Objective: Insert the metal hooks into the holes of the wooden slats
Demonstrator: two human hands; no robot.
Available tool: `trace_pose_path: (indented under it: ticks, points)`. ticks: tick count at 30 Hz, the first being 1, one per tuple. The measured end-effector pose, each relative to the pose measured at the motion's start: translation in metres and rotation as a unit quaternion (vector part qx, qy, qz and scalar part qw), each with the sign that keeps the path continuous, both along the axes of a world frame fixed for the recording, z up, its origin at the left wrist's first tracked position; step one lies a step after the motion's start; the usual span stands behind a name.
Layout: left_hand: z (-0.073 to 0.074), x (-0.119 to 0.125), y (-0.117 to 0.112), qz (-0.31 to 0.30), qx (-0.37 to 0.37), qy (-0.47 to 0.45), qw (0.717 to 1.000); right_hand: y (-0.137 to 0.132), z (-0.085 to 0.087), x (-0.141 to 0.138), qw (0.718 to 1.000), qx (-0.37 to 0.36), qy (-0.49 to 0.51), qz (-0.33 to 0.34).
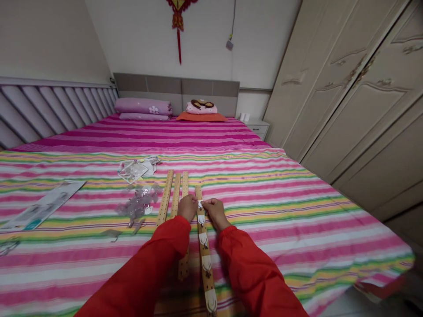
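Several long wooden pegboard strips (166, 193) lie side by side on the striped bedspread (271, 211). The rightmost strip (205, 259) carries several white hooks along its length. My left hand (187, 207) and my right hand (215, 210) meet over this strip, fingers pinched together on a small white hook (200, 204) at the strip's upper part. Both arms wear red sleeves.
A pile of clear plastic hooks (138, 203) lies left of the strips, with opened plastic packaging (137, 168) beyond it and a flat card package (42, 206) further left. Pillows (142, 107) sit by the headboard. A wardrobe (357, 101) stands right of the bed.
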State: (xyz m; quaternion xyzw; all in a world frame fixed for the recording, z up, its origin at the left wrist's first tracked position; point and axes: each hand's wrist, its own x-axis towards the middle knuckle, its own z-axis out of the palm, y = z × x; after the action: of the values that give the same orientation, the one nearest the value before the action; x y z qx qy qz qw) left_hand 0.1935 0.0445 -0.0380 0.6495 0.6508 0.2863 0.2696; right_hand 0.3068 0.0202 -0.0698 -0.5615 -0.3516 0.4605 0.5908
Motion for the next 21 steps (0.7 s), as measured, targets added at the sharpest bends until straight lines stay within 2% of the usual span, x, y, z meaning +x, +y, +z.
trace_pose_path:
  ticks: [4, 13, 18, 21]
  points:
    - [0.002, 0.0, -0.003, -0.006, 0.01, 0.015, 1.0, 0.0, -0.002, 0.0, 1.0, -0.002, 0.008, 0.005]
    - [-0.001, -0.003, -0.015, -0.066, 0.041, 0.042, 0.996, 0.0, -0.004, 0.0, 1.0, -0.012, 0.008, 0.011]
    - [0.007, -0.004, -0.02, -0.136, 0.048, 0.146, 0.979, 0.003, -0.006, 0.001, 1.0, -0.022, -0.013, 0.013]
    - [0.01, -0.003, -0.023, -0.152, 0.048, 0.196, 0.968, 0.006, -0.011, 0.001, 0.999, -0.028, -0.029, 0.011]
